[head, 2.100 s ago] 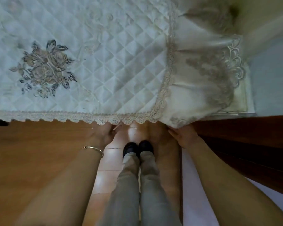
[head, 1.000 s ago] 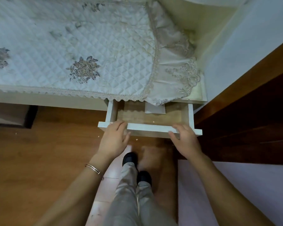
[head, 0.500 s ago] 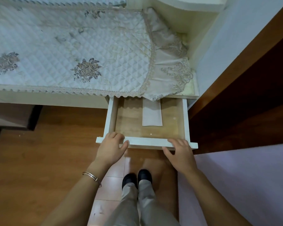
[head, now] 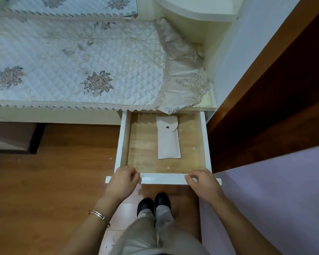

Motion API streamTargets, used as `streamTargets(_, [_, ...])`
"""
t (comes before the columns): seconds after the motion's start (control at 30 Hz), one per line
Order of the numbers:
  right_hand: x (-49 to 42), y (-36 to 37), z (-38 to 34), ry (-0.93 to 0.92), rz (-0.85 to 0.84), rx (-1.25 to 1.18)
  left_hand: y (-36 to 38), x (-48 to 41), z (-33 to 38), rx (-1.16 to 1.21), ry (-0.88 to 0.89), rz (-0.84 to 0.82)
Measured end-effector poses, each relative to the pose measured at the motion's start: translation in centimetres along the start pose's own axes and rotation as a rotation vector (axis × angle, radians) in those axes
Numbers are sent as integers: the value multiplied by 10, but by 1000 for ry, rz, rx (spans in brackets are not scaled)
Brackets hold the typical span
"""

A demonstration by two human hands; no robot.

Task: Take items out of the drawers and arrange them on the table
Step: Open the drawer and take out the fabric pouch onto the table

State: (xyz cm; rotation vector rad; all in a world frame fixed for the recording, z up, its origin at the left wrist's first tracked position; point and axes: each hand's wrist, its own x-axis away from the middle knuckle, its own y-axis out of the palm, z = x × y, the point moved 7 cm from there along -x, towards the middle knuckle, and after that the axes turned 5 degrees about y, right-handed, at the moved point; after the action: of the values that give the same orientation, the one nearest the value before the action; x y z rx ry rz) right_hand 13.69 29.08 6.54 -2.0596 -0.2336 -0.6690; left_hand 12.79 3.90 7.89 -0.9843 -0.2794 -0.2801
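Note:
A white drawer (head: 122, 144) with a wooden bottom stands pulled far out from under the table (head: 53, 115). Inside it lies a flat white pouch (head: 168, 142) with a snap-button flap, lengthwise near the middle. My left hand (head: 123, 183) grips the left end of the drawer's front panel, fingers curled over its top edge. My right hand (head: 203, 184) grips the right end of the same panel. A quilted white cloth (head: 72, 57) with embroidered flowers covers the tabletop.
A dark wooden door or cabinet (head: 276, 100) stands close on the right of the drawer. A lilac surface (head: 276, 199) lies at the lower right. My feet (head: 154, 203) are on the wood floor just below the drawer front.
Both hands have pulled the drawer steadily outward from shut under the cloth to far open. The white pouch inside has come fully into sight.

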Motion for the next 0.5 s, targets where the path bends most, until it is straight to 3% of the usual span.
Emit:
streamTargets(0.23, [-26, -8, -17, 100, -29, 73, -26, -14, -9, 34, -26, 85])
streamTargets(0.37, [-68, 1, -42, 142, -62, -156, -49, -50, -18, 23, 25, 225])
streamTargets(0.5, [-117, 12, -63, 275, 31, -297, -49, -94, -27, 65, 0, 209])
